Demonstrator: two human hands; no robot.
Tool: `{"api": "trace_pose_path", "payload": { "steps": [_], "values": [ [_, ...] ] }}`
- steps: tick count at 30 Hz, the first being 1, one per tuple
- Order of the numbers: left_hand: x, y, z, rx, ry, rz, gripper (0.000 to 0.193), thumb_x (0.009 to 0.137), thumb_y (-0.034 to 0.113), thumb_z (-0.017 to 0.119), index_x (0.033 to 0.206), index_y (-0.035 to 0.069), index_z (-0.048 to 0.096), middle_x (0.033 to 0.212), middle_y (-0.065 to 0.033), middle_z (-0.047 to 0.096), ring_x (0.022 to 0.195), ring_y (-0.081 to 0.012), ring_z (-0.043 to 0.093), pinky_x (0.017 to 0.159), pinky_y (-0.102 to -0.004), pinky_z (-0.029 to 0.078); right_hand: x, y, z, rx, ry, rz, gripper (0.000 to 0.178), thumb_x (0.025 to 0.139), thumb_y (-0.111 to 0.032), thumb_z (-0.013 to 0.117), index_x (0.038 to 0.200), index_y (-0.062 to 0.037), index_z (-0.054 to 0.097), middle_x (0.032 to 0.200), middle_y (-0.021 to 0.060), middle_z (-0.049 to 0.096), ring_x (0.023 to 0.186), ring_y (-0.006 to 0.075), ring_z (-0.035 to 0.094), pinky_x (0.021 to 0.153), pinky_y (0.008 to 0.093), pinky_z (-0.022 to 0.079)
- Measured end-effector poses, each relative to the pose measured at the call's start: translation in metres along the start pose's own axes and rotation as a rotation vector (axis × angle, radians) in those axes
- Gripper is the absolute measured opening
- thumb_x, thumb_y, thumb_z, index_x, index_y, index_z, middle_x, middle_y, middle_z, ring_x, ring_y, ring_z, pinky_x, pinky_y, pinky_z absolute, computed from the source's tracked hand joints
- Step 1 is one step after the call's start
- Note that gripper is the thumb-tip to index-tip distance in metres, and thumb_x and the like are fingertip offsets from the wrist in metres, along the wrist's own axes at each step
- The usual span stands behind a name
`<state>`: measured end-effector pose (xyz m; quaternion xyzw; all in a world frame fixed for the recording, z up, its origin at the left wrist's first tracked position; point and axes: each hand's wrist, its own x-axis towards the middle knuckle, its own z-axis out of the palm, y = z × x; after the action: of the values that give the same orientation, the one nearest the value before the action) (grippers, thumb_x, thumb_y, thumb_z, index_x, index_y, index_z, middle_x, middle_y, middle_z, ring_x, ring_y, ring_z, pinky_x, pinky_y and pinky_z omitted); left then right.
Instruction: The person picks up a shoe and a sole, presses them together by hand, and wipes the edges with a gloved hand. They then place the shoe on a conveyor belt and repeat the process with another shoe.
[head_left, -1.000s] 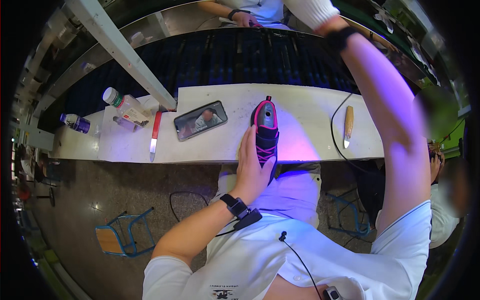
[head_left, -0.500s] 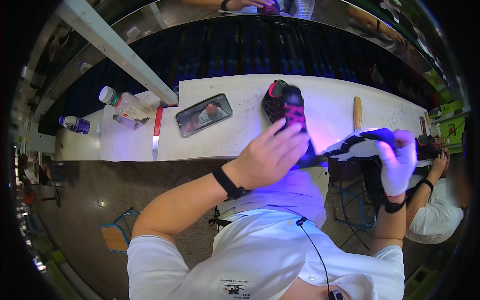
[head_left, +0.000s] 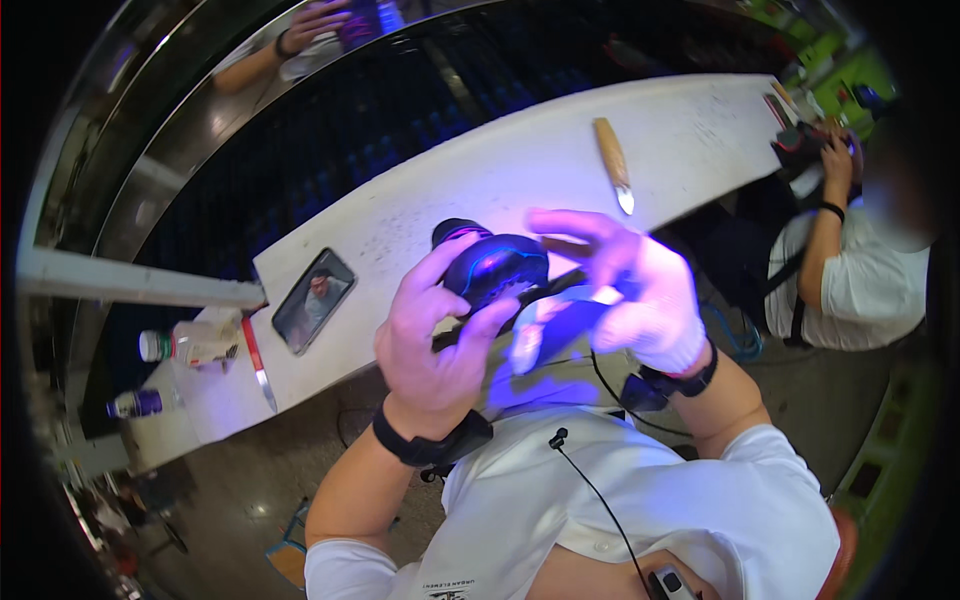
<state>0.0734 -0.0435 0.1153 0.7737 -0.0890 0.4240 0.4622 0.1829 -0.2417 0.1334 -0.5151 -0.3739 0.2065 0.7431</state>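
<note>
My left hand (head_left: 420,335) is wrapped round a black sneaker (head_left: 497,265) with pink trim, raised above the table edge in front of me. Its rounded end is toward me, and my thumb lies along the lower side. Close beside it on the right is my right hand (head_left: 652,295), in a white glove with some fingertips bare. Between that hand's thumb and fingers is a blue-tinted white and dark shoe sole (head_left: 570,328), smeared by motion. Part of the sole is hidden behind the fingers. Purple light falls on both hands.
On the white table (head_left: 400,215) lie a wooden-handled knife (head_left: 612,160), a phone (head_left: 314,300) and a red-handled knife (head_left: 257,362). Two bottles, one clear (head_left: 200,343) and one purple (head_left: 135,404), lie left. A co-worker (head_left: 850,255) handles a shoe at right. A dark conveyor (head_left: 400,110) runs behind.
My view has turned toward the right. The sneaker has come off the table into my left hand, its end now facing me. My right hand has brought the sole inward, close to the sneaker.
</note>
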Motion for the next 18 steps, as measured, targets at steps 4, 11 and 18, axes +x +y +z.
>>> {"api": "trace_pose_path", "payload": {
  "steps": [4, 11, 18],
  "values": [
    [-0.02, 0.009, -0.013, -0.039, -0.149, -0.076, 0.027, 0.093, -0.004, 0.075, 0.109, 0.002, 0.053, 0.134, -0.037, 0.065, 0.103, -0.0366, 0.076, 0.087, -0.037, 0.061, -0.007, 0.012, 0.018, 0.275, 0.095, 0.195, 0.031, 0.081, -0.007, 0.086, 0.096, -0.0045, 0.059, 0.147, 0.034, 0.057, 0.135, 0.0383, 0.059, 0.115, 0.0488, 0.047],
    [-0.037, 0.042, -0.003, -0.238, -0.095, -0.399, 0.052, 0.104, 0.047, 0.065, 0.12, 0.004, 0.039, 0.15, -0.0497, 0.042, 0.138, -0.0458, 0.056, 0.113, -0.0492, 0.047, -0.022, 0.032, 0.036, 0.174, 0.196, 0.023, 0.035, 0.083, -0.009, 0.089, 0.099, -0.0031, 0.058, 0.141, 0.0312, 0.063, 0.132, 0.0375, 0.062, 0.116, 0.0511, 0.044],
    [-0.063, 0.049, 0.002, -0.167, 0.042, -0.445, 0.051, 0.101, 0.044, 0.07, 0.108, 0.007, 0.036, 0.15, -0.0494, 0.043, 0.136, -0.047, 0.057, 0.113, -0.0497, 0.049, -0.034, 0.045, 0.035, -0.027, 0.136, -0.155, 0.041, 0.079, -0.009, 0.092, 0.098, -0.0058, 0.056, 0.134, 0.026, 0.069, 0.128, 0.0364, 0.066, 0.118, 0.0532, 0.043]
  ]
}}
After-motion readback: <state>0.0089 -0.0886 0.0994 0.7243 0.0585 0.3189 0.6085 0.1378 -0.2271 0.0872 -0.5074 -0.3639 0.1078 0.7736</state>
